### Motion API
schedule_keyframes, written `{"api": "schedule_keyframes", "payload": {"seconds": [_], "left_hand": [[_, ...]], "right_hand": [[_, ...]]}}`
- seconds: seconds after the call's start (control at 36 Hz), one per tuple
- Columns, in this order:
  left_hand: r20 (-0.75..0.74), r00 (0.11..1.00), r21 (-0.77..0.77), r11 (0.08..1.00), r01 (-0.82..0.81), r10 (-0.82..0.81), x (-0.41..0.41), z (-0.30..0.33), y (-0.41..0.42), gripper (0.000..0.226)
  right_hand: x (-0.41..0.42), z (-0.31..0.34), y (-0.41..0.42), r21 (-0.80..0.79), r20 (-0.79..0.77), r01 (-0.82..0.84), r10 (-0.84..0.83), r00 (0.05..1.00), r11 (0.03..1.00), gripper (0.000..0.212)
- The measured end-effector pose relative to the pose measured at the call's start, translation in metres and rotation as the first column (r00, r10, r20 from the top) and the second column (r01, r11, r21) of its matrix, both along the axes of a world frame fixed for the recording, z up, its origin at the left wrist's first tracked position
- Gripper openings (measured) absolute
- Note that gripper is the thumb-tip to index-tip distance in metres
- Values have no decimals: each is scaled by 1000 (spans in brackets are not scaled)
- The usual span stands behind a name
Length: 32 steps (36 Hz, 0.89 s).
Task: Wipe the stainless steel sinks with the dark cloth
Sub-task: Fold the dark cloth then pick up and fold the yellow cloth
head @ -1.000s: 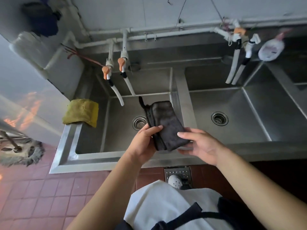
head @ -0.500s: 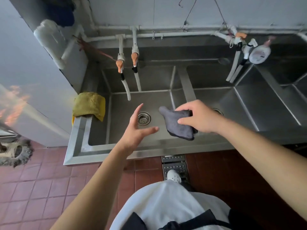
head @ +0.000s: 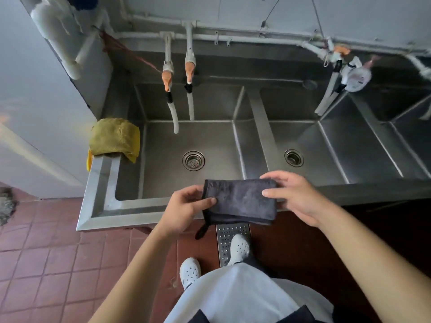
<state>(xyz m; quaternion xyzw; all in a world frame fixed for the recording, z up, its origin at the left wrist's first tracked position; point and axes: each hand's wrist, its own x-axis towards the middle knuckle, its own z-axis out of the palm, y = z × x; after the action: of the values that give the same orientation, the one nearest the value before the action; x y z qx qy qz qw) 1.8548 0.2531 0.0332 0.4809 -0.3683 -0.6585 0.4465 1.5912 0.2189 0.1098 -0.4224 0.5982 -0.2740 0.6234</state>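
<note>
The dark cloth (head: 240, 201) is folded into a flat rectangle and held level over the front rim of the sinks. My left hand (head: 184, 206) pinches its left edge and my right hand (head: 293, 194) grips its right edge. A small loop hangs from the cloth's lower left corner. Behind it lie the left stainless steel sink (head: 163, 145) with a round drain (head: 193, 160) and the middle sink (head: 312, 141) with its own drain (head: 294, 157). A third sink (head: 401, 127) shows partly at the right.
A yellow cloth (head: 114, 138) is draped over the left rim. Two taps with white hoses (head: 177, 108) hang over the left sink, more hoses (head: 328, 94) and a soap bottle (head: 356, 76) hang at the right. Red floor tiles, a floor drain grate (head: 224, 241) and white shoes lie below.
Half a second ago my right hand alone held the crumpled cloth over the sink divider. Now both hands hold it folded flat, nearer to me above the front rim.
</note>
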Motion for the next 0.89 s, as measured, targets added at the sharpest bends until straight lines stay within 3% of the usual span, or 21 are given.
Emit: {"api": "schedule_keyframes", "payload": {"seconds": [0.14, 0.28, 0.47, 0.64, 0.75, 0.81, 0.89], "left_hand": [[-77, 997, 136, 991, -6, 17, -30, 3, -4, 21], [88, 985, 31, 989, 146, -148, -69, 45, -23, 27], [42, 968, -126, 960, 249, -246, -153, 95, -65, 36], [77, 955, 90, 955, 281, -288, -278, 64, -81, 24], [51, 951, 190, 938, 290, -305, -360, 38, -81, 43], [133, 958, 191, 955, 227, -255, -405, 32, -78, 56], [450, 856, -84, 942, 323, -254, -471, 40, -75, 52]], "right_hand": [[-28, -15, 14, 159, 103, 170, -187, 977, 973, 40], [-76, 1, 15, 63, 45, 224, -227, 973, 973, 38], [-175, 30, 15, -165, 297, 304, -247, 923, 938, 53], [-268, -6, 32, -80, 236, 468, -439, 867, 880, 27], [-338, -12, 40, -59, 254, 530, -501, 828, 846, 26], [-371, -10, 43, -73, 240, 555, -526, 816, 829, 25], [-417, -2, 43, -115, 180, 634, -612, 770, 765, 22]]}}
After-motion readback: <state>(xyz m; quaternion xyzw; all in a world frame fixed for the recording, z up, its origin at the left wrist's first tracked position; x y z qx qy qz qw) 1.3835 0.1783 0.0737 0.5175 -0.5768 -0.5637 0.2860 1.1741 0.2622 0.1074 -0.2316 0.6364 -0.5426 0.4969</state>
